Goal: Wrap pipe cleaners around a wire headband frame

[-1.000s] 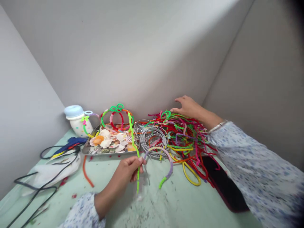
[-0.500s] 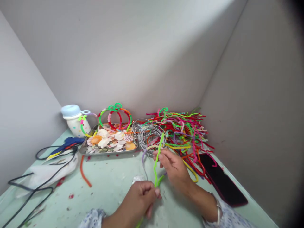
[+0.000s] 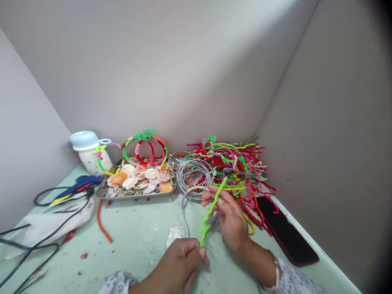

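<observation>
My left hand point(image 3: 186, 257) is closed in a pinch on a bright green pipe cleaner point(image 3: 211, 210), which rises from the fingertips toward the upper right. My right hand point(image 3: 234, 220) is loosely open, fingers apart, just behind and beside the green strand's upper part. A thin wire wrapped in purple and cream pipe cleaner point(image 3: 184, 199) arches to the right fingertips, its bare grey end hanging down. More purple shows below the right fingers, beside a short green branch. Whether the right fingers touch the wire is hidden.
A metal tray point(image 3: 137, 197) of shells stands behind, with wrapped rings point(image 3: 166, 151) over it. Nearby are a wire coil point(image 3: 180, 179), a heap of pipe cleaners point(image 3: 235, 161), a phone point(image 3: 290, 237), an orange piece point(image 3: 102, 226), a bottle point(image 3: 92, 157), blue-handled pliers point(image 3: 81, 183) and black cable point(image 3: 39, 245).
My right hand has loosened from the green pipe cleaner and its fingers have spread. The strand's upper end now leans further right. My left hand keeps its pinch.
</observation>
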The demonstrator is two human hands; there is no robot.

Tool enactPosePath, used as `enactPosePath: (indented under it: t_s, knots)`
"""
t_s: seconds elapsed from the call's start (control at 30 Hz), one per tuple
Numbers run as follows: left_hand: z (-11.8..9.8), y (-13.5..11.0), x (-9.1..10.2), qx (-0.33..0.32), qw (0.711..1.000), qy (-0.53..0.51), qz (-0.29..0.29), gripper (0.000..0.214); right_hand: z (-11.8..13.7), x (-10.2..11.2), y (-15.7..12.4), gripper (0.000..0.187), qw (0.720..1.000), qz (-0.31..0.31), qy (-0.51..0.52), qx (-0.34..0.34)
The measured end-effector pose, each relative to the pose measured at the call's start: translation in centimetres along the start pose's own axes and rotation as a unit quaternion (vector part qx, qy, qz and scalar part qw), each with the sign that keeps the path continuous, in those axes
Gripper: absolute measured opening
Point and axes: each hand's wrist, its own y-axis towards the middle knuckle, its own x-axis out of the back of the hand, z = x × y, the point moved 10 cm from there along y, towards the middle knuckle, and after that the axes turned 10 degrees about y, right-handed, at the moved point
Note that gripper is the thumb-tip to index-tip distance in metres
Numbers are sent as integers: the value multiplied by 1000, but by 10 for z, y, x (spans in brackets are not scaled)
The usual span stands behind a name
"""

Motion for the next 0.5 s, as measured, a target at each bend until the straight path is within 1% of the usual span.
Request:
enactPosePath:
  t_s: [0.13, 0.17, 0.23, 0.33, 0.4, 0.5]
  knots:
    - [-1, -1, 1, 12, 1000, -3, -4, 55, 15, 7, -2, 34, 995, -22, -52, 80]
    - [-1, -2, 1, 12, 1000, -1, -6, 55, 18, 8, -2, 33, 993, -32, -71, 89]
    - [0, -3, 2, 6, 1000, 9, -12, 53, 19, 10, 0, 30, 991, -51, -95, 82]
    - [1, -5, 1, -3, 1000, 27, -16, 51, 19, 7, 3, 29, 994, -48, -87, 50]
    - [1, -5, 1, -8, 999, 35, -17, 50, 24, 4, 4, 30, 994, -45, -83, 52]
    - [1, -4, 0, -11, 999, 48, -11, 47, 32, 0, 3, 28, 992, -36, -104, 61]
